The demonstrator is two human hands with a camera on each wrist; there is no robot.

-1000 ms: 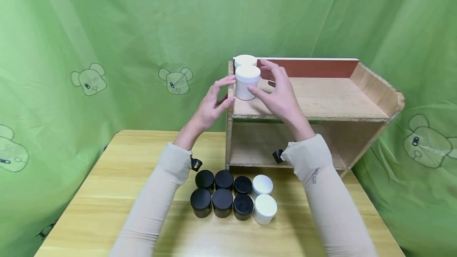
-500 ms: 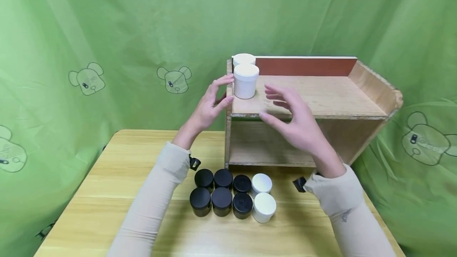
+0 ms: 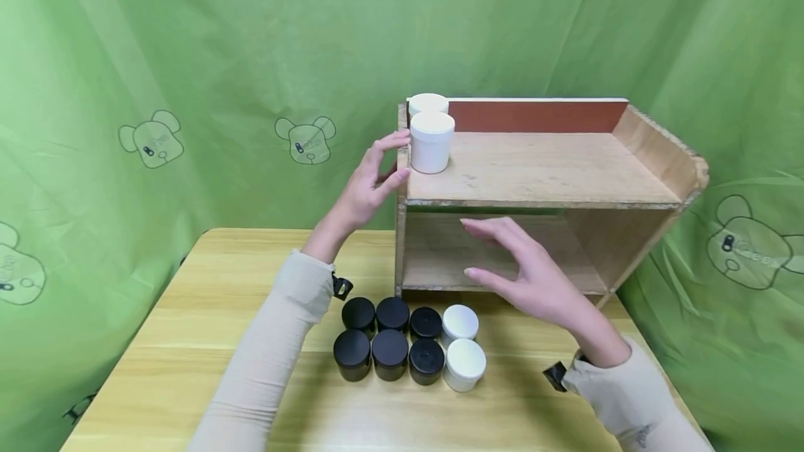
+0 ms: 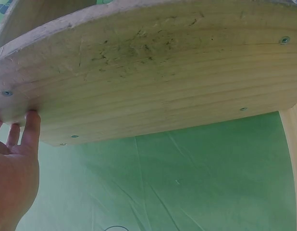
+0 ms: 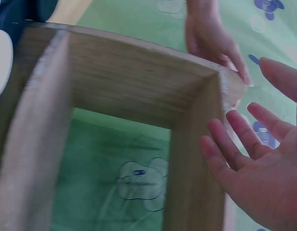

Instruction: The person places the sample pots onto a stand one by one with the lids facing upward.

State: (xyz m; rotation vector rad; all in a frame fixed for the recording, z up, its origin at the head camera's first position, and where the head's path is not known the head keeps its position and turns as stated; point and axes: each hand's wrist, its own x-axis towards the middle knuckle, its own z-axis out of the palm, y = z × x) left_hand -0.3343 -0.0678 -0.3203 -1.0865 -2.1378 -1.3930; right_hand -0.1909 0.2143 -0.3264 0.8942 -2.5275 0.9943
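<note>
My left hand rests with extended fingers against the left side panel of a wooden shelf; in the left wrist view its fingertips meet the panel's outer face. Just right of that panel, on the upper board, stands a white lidded jar, with a second white jar partly hidden behind it. My right hand hovers in front of the lower compartment, thumb and fingers spread apart, holding nothing. In the right wrist view, that hand's palm faces the shelf frame.
Before the shelf, on the wooden table, two rows of lidded jars stand close together: several black jars and two white jars at the right end. A green curtain hangs behind.
The right hand has let go of the front white jar and moved down and right, away from the upper board. The left hand has stayed at the side panel.
</note>
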